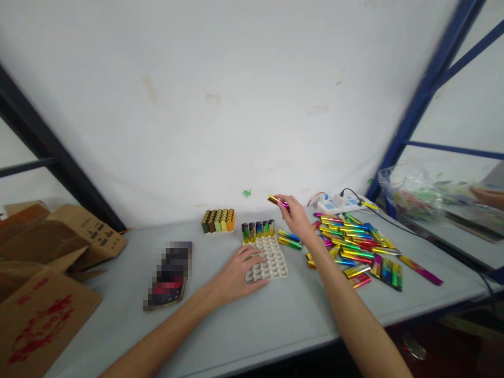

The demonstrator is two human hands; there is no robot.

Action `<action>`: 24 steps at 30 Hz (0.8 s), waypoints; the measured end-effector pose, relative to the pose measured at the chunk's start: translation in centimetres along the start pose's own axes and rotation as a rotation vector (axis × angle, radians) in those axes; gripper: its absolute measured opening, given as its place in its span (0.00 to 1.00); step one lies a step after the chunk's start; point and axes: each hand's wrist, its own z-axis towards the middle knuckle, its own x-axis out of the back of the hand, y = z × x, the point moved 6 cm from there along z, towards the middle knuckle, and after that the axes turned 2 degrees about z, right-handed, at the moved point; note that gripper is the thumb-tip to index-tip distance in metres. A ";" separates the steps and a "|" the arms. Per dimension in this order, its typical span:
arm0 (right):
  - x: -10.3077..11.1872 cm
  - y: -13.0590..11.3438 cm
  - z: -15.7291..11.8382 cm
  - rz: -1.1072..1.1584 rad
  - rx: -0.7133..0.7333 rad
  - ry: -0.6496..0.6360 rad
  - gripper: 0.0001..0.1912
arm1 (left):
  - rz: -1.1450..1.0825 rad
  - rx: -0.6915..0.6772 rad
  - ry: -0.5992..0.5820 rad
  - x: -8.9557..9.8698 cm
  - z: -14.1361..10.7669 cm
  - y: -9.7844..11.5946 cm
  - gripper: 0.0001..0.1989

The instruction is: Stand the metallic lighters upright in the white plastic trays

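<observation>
My left hand [242,270] lies with its fingers spread on a white tray [280,268] with many round-edged slots. A row of several lighters [259,230] with black tops stands in the tray's far end. Raised above the table, my right hand [293,212] is closed on a shiny purple and gold piece [279,201]. Beside the tray lie a few green and blue-gold metallic pieces [290,240]. A large loose pile of shiny coloured pieces [350,252] spreads to the right, partly behind my right forearm.
A block of lighters [218,220] stands behind the tray. At left are a pixelated phone-like object [169,275] and cardboard boxes [51,315]. A power strip [340,203] with cables lies near the wall. A plastic bag [413,197] and another person's hand [488,197] are at right.
</observation>
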 end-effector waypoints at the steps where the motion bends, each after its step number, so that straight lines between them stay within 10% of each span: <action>1: 0.0 -0.4 0.0 0.051 0.012 0.022 0.18 | -0.002 0.001 -0.002 0.0 0.0 0.0 0.18; 10: -1.3 -0.4 -0.4 0.423 -0.126 0.101 0.22 | 0.002 0.011 0.007 0.2 0.1 0.2 0.18; 24: -2.1 -2.5 -0.6 0.272 -0.002 -0.067 0.14 | 0.002 0.013 -0.004 0.2 0.1 0.2 0.18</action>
